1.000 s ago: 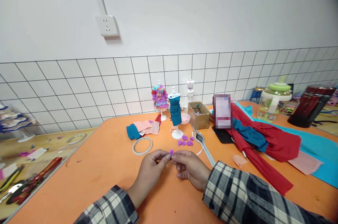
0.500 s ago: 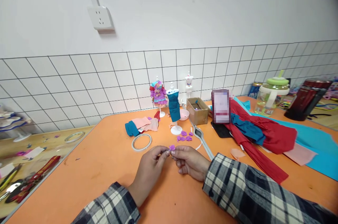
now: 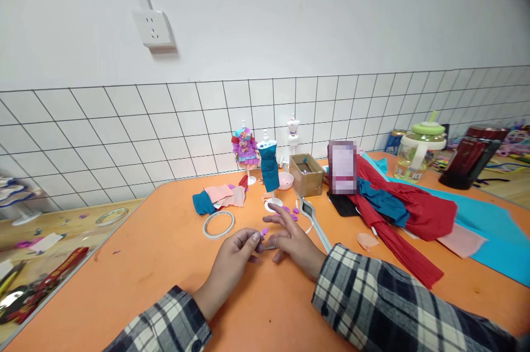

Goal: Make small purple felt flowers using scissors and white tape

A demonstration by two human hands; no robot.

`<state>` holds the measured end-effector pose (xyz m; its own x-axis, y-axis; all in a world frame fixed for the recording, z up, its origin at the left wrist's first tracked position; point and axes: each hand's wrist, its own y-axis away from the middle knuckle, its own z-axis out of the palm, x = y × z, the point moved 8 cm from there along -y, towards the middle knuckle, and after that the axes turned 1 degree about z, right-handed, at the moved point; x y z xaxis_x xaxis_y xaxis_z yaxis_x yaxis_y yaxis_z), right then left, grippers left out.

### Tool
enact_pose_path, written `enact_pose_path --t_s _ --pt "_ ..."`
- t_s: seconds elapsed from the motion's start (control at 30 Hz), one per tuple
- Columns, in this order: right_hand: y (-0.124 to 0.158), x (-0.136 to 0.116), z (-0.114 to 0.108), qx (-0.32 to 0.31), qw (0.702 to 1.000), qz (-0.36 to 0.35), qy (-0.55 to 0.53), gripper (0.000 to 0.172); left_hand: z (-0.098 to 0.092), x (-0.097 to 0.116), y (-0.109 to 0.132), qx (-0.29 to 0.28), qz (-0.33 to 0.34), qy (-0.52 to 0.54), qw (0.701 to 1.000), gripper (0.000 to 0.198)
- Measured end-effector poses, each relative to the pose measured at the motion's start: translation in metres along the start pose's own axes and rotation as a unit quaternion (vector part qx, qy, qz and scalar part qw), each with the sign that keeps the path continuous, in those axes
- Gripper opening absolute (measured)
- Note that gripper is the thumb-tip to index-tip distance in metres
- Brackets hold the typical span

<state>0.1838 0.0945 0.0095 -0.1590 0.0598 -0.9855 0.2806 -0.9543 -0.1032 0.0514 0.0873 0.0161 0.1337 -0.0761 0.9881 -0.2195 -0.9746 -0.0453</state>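
Observation:
Between the thumb and forefinger of my left hand (image 3: pixel 237 250) is a small purple bow (image 3: pixel 264 232) that looks like crinkled paper. My right hand (image 3: pixel 296 244) hovers just to the right of it, fingers spread and holding nothing I can see. A thin greyish sliver shows by its thumb, too small to name. Behind the right hand lie several purple pieces (image 3: pixel 295 211), partly hidden by its fingers. Beyond them stands a small dress form (image 3: pixel 270 167) wrapped in dark teal material, its white base partly covered by my right fingertips.
On the orange table (image 3: pixel 165 263) are a tape roll (image 3: pixel 218 225), folded scraps (image 3: pixel 219 195), a pink bowl (image 3: pixel 285 180), a cardboard box (image 3: pixel 307 175) and grey scissors-like tool (image 3: pixel 312 219). Rightward are a phone (image 3: pixel 343 167), red cloth (image 3: pixel 430 211), a jug (image 3: pixel 420 153) and a dark red flask (image 3: pixel 474 156).
My right hand has let go of the purple bow and opened, its fingers lifting away. The left hand keeps the bow. The whole view has shifted slightly.

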Motion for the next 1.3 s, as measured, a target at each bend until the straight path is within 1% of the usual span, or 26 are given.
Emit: enact_pose_path --t_s 0.03,0.07,0.1,0.13,0.23,0.37,0.43,0.5,0.57,0.6,0.63,0.67,0.7,0.73,0.8,0.87,0.97,1.03,1.17,1.23,1.3 --pt "0.0 -0.008 0.0 -0.006 0.997 -0.047 0.054 0.065 0.002 -0.001 0.0 -0.017 -0.01 0.025 1.0 0.031" --pt "0.001 -0.016 0.0 -0.012 0.99 -0.092 0.108 0.06 0.004 -0.002 0.0 -0.032 -0.013 0.042 0.999 0.03" --pt "0.002 -0.021 0.001 -0.019 0.98 -0.128 0.153 0.054 0.006 -0.001 0.0 -0.043 -0.008 0.052 0.998 0.03" --pt "0.004 -0.024 0.002 -0.027 0.971 -0.149 0.183 0.048 0.006 0.001 0.0 -0.049 0.0 0.056 0.997 0.03" --pt "0.005 -0.025 0.004 -0.031 0.962 -0.163 0.219 0.038 0.008 0.005 0.001 -0.061 0.02 0.056 0.996 0.029" --pt "0.007 -0.03 0.004 -0.017 0.948 -0.182 0.259 0.026 0.013 0.004 0.004 -0.084 0.006 0.072 0.994 0.027" --pt "0.009 -0.032 0.005 -0.031 0.944 -0.19 0.269 0.031 0.014 0.001 0.005 -0.087 -0.009 0.097 0.991 0.026" --pt "0.012 -0.037 0.005 -0.038 0.933 -0.216 0.286 0.045 0.013 -0.002 0.005 -0.083 -0.022 0.137 0.987 0.025" --pt "0.017 -0.045 0.006 -0.03 0.903 -0.267 0.334 0.061 0.013 -0.005 0.004 -0.086 -0.033 0.172 0.981 0.024" --pt "0.021 -0.049 0.008 -0.028 0.881 -0.297 0.367 0.065 0.013 -0.007 0.004 -0.09 -0.038 0.183 0.978 0.024" --pt "0.023 -0.052 0.011 -0.031 0.858 -0.323 0.399 0.066 0.014 -0.008 0.004 -0.096 -0.042 0.187 0.977 0.024" --pt "0.025 -0.054 0.014 -0.039 0.837 -0.341 0.426 0.062 0.014 -0.009 0.004 -0.101 -0.044 0.187 0.976 0.023" --pt "0.027 -0.055 0.017 -0.05 0.823 -0.352 0.444 0.055 0.014 -0.009 0.004 -0.104 -0.044 0.186 0.976 0.022" --pt "0.027 -0.055 0.02 -0.059 0.814 -0.358 0.454 0.046 0.015 -0.01 0.004 -0.106 -0.042 0.185 0.976 0.021" --pt "0.028 -0.057 0.021 -0.061 0.807 -0.365 0.46 0.03 0.015 -0.01 0.004 -0.111 -0.038 0.185 0.976 0.02" --pt "0.029 -0.06 0.021 -0.052 0.8 -0.378 0.463 0.023 0.017 -0.01 0.005 -0.119 -0.039 0.192 0.973 0.019" --pt "0.031 -0.062 0.02 -0.047 0.785 -0.396 0.475 0.025 0.019 -0.013 0.007 -0.13 -0.054 0.217 0.966 0.017" --pt "0.034 -0.062 0.02 -0.055 0.781 -0.399 0.476 0.027 0.021 -0.014 0.008 -0.139 -0.066 0.233 0.96 0.017" --pt "0.037 -0.065 0.019 -0.055 0.791 -0.397 0.462 0.024 0.023 -0.016 0.009 -0.154 -0.077 0.236 0.956 0.019" --pt "0.038 -0.067 0.02 -0.051 0.794 -0.398 0.457 0.021 0.022 -0.015 0.008 -0.156 -0.068 0.217 0.961 0.019" --pt "0.035 -0.068 0.02 -0.043 0.801 -0.39 0.453 0.019 0.017 -0.013 0.006 -0.14 -0.048 0.177 0.973 0.023"
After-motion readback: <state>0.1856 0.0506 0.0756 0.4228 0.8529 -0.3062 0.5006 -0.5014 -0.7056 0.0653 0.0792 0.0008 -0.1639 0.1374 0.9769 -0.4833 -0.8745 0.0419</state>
